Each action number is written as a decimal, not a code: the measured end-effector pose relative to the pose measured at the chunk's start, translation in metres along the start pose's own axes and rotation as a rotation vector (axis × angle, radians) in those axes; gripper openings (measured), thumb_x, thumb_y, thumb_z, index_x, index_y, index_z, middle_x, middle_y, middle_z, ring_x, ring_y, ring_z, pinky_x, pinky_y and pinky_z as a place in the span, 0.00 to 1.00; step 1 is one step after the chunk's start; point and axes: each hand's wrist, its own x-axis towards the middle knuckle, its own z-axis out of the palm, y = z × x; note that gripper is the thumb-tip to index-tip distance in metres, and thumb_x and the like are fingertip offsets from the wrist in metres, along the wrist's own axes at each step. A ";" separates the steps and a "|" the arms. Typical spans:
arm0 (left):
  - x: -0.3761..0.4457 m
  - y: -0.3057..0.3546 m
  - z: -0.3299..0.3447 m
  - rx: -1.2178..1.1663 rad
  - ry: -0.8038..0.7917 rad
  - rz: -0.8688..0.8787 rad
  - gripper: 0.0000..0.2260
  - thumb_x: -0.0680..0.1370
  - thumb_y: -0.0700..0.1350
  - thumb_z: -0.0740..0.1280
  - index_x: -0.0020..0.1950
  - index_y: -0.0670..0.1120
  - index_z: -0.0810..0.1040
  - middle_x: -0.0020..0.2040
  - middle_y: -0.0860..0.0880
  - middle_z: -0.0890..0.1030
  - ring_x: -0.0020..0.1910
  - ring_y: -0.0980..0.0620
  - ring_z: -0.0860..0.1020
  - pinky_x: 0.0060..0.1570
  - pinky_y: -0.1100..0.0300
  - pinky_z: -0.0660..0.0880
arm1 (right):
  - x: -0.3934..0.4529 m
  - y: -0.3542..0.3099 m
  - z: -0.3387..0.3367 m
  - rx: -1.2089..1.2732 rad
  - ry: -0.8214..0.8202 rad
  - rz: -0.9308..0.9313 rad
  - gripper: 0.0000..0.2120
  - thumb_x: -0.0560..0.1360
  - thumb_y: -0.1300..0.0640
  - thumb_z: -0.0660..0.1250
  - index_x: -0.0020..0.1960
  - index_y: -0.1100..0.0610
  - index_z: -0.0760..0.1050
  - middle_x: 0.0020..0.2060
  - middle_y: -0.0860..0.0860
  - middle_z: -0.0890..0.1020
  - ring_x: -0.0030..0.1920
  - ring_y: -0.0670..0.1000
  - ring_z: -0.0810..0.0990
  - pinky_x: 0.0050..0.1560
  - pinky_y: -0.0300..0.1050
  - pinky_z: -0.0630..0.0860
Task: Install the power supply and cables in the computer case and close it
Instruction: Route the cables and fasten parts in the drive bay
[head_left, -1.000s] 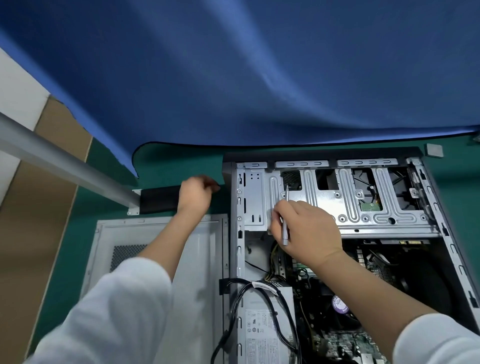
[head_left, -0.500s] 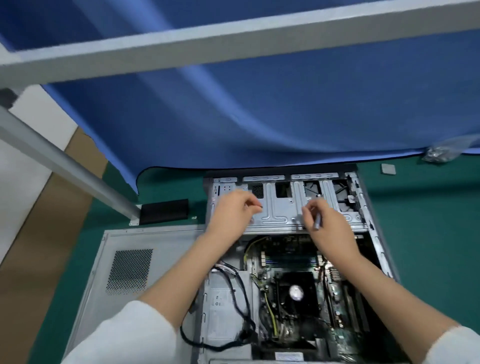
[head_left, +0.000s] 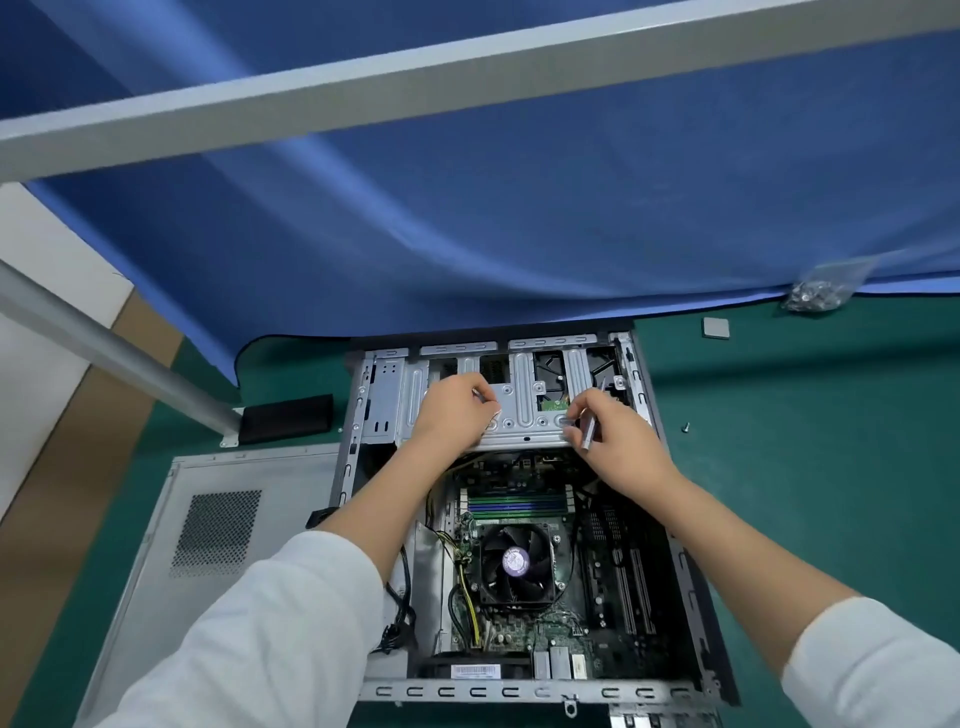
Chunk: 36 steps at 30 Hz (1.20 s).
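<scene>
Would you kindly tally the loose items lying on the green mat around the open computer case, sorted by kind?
Side panel: 1
Black foam block: 1
Bag of screws: 1
Small grey square pad: 1
Loose screw: 1
Total: 5

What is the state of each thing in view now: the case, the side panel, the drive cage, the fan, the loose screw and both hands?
computer case: open, lying on its side.
side panel: off, flat on the mat left of the case.
drive cage: inside the case, both hands on it.
CPU fan: mounted; spinning cannot be told.
loose screw: lying on the mat.
left hand: fingers curled, pinching something small.
right hand: holds a screwdriver.
</scene>
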 end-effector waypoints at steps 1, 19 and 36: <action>-0.003 0.001 -0.001 -0.010 0.008 0.004 0.05 0.75 0.43 0.68 0.40 0.51 0.77 0.31 0.56 0.73 0.31 0.57 0.71 0.31 0.65 0.66 | -0.001 0.000 0.000 0.025 -0.003 0.005 0.03 0.76 0.56 0.65 0.47 0.50 0.71 0.41 0.47 0.78 0.41 0.48 0.75 0.38 0.41 0.67; -0.134 0.057 -0.049 -1.277 0.092 -0.007 0.08 0.72 0.37 0.73 0.50 0.39 0.79 0.41 0.45 0.84 0.41 0.52 0.82 0.45 0.64 0.78 | -0.071 -0.086 -0.046 0.755 0.062 -0.117 0.15 0.82 0.51 0.55 0.46 0.53 0.79 0.24 0.42 0.69 0.31 0.42 0.69 0.42 0.38 0.70; -0.183 0.061 -0.040 -1.558 -0.082 0.060 0.07 0.72 0.42 0.67 0.43 0.45 0.86 0.40 0.45 0.83 0.41 0.53 0.82 0.46 0.63 0.79 | -0.123 -0.103 -0.064 1.010 -0.083 -0.180 0.04 0.70 0.53 0.71 0.40 0.52 0.77 0.38 0.61 0.83 0.50 0.60 0.82 0.62 0.56 0.73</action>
